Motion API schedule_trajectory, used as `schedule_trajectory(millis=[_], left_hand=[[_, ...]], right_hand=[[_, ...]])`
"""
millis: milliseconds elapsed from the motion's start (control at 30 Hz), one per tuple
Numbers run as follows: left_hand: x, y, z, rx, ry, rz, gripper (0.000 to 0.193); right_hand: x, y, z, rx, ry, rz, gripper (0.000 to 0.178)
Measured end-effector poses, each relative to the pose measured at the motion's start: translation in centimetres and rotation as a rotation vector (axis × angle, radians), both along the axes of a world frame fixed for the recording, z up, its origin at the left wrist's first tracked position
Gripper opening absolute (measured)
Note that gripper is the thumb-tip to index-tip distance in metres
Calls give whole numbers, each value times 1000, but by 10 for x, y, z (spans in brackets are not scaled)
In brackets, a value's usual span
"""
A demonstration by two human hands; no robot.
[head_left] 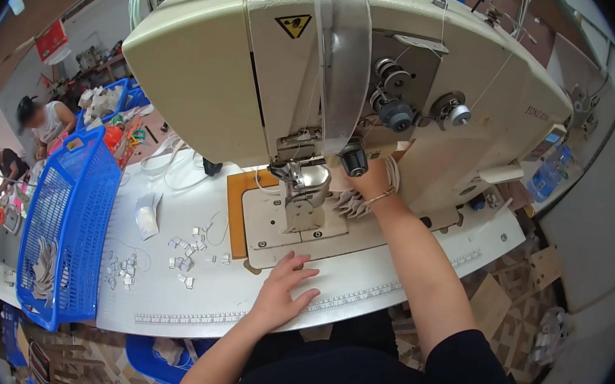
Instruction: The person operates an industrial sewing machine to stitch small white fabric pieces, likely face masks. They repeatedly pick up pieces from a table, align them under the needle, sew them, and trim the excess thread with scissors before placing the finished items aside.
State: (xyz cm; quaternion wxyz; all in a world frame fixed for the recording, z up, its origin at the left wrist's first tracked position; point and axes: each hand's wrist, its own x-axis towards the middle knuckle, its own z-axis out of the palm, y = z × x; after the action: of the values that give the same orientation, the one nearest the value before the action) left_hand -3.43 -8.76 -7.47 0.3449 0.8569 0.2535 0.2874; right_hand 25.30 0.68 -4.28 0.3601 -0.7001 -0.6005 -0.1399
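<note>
Left hand (282, 292), mine: open, over the table (161, 301). Right hand (373, 178): partly hidden, grip unclear, just beside grey fabric pieces (353, 206). Sewing machine (193, 67): yellow warning label (293, 25), dark lettering (541, 111).

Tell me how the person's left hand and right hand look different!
The left hand is at the front of the white tabletop, while the right hand reaches farther back under the sewing machine. The left hand shows spread fingers; the right hand's are mostly hidden. The left hand looks empty, but the right hand is beside pale fabric pieces. Both are bare.
</note>
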Motion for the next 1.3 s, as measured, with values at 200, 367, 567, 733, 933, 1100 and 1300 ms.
schedule_trajectory(millis=[200,367,567,733,933,1100,1300], left_hand=[[29,8,13,-137,-37,-43,46],[76,9,20,-542,-431,-85,50],[92,7,11,-1447,-876,-346,38],[85,6,5,-1308,-722,-152,23],[34,-2,3,-1211,-533,-150,29],[-21,15,-14,-556,-322,224,23],[-109,70,-13,388,110,717,8]], right_hand=[[-10,-25,18,-68,37,-142,16],[-14,-76,15,344,119,-30,21],[-42,-154,-1,436,-471,385,19],[-62,-161,-20,356,-185,652,20],[-84,-160,2,-170,585,399,30],[-94,-154,-6,-550,883,578,26],[-107,-139,0,-620,1211,696,24]])
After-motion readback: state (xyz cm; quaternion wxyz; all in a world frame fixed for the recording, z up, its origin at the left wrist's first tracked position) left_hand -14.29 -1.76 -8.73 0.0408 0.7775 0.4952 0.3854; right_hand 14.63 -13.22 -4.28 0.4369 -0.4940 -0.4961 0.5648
